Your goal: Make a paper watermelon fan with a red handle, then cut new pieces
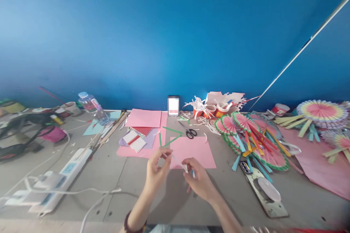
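Observation:
A thin white strip [178,162] stretches between my two hands, low in the middle of the view. My left hand [159,164] pinches its left end between thumb and fingers. The other end sits in the closed fingers of my right hand [197,177], where a small bluish-white piece also shows. Just beyond the hands lies a pink sheet [193,149] on the grey table [109,174]. Green strips [172,141] form an angled shape at the sheet's upper left. Black-handled scissors [190,133] rest at its top edge.
Pink papers [144,118], a water bottle [98,111] and a power strip [65,174] are on the left. Folded paper fans [254,134], a phone [264,189] and cups with white strips [222,109] are on the right. A small screen [173,106] stands against the blue wall [164,43].

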Motion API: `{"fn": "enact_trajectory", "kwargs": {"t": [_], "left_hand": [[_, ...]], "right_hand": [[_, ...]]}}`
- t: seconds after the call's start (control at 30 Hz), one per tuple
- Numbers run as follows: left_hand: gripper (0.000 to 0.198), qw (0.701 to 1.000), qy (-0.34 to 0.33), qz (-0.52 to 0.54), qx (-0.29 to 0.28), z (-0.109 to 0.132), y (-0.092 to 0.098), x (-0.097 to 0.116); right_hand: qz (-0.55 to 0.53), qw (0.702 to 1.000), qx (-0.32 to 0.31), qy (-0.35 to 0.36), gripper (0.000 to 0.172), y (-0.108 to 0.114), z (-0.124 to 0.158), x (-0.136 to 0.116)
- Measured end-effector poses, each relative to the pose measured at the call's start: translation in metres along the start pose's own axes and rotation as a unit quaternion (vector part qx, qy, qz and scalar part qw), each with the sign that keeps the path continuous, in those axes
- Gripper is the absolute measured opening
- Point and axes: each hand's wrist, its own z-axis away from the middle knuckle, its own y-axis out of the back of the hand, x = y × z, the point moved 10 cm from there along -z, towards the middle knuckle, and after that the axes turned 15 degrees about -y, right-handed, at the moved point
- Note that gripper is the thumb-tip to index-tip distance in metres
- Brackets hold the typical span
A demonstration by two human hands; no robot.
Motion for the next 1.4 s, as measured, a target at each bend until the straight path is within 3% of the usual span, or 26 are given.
{"fn": "enact_trajectory", "kwargs": {"t": [0.1,0.2,0.3,0.47,0.63,0.93,1.1,1.27,1.4], "left_hand": [[0.015,1.000,-0.005,-0.011,0.006,0.000,0.002,0.001],[0.017,1.000,-0.003,-0.017,0.016,0.001,0.007,-0.005],[0.022,1.000,0.025,-0.003,0.006,0.003,0.009,-0.022],[0.024,0.991,0.119,0.016,-0.065,0.010,-0.002,-0.061],[0.021,0.980,0.161,0.027,-0.118,0.013,-0.017,-0.082],[0.017,0.984,0.084,-0.038,-0.149,0.009,-0.028,-0.077],[0.016,0.977,0.093,-0.078,-0.177,0.012,-0.030,-0.074],[0.015,0.987,0.068,-0.057,-0.137,0.010,-0.027,-0.069],[0.015,0.985,0.094,-0.042,-0.135,0.015,-0.031,-0.076]], "right_hand": [[-0.020,0.999,-0.034,-0.027,0.016,-0.005,-0.003,0.006],[0.016,1.000,0.016,0.011,0.010,0.009,-0.005,-0.002],[0.053,0.997,0.049,0.027,0.017,0.021,-0.006,-0.009],[0.160,0.984,0.076,0.025,0.024,0.031,-0.007,-0.017],[0.269,0.959,0.078,0.037,0.019,0.033,-0.011,-0.031],[0.457,0.887,0.063,-0.006,0.015,0.020,-0.026,-0.034],[0.540,0.839,0.047,-0.042,0.015,0.013,-0.030,-0.038],[0.578,0.810,0.087,-0.039,0.016,0.012,-0.027,-0.035],[0.588,0.798,0.123,-0.051,0.020,0.015,-0.022,-0.019]]}}
